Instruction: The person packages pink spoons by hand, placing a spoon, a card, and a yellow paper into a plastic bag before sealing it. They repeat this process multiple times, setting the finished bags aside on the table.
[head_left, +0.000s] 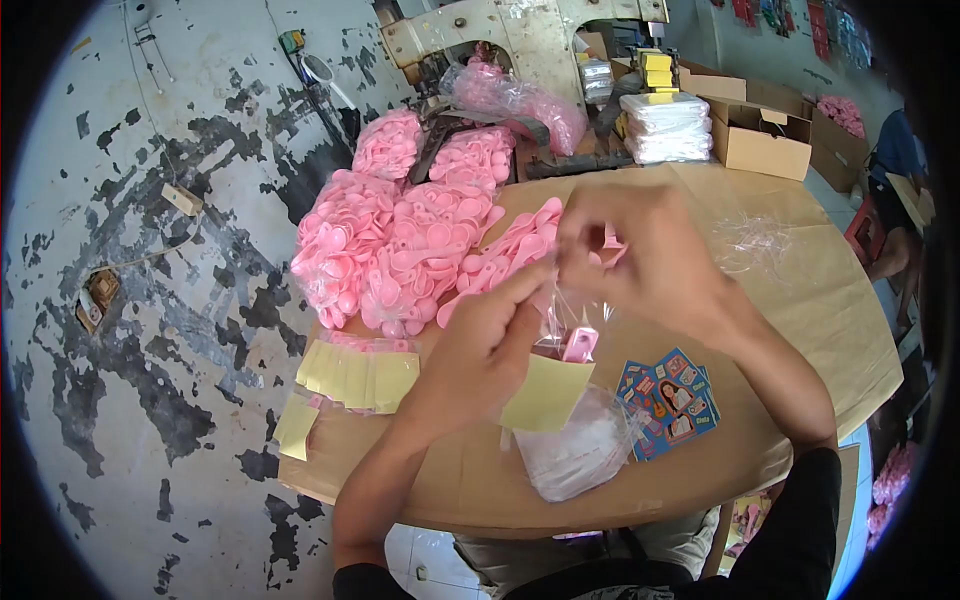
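A clear plastic bag (553, 318) hangs between my two hands, above the near middle of the table. Inside it show a yellow card (547, 393) and a pink spoon (580, 345), with only the handle end of the spoon visible. My left hand (487, 345) pinches the bag's upper left side. Curled at the bag's top edge, my right hand (645, 250) is closed on it, slightly blurred. Right below lies a stack of empty clear bags (575, 450), touching a pile of blue printed cards (668, 405).
Large bags of pink spoons (400, 245) stand at the back left, beside loose pink spoons (515, 245). Packs with yellow cards (360, 375) lie in a row at left. Behind are a machine (510, 35), stacked plastic packs (667, 125) and a cardboard box (760, 140). A person (895, 190) sits far right.
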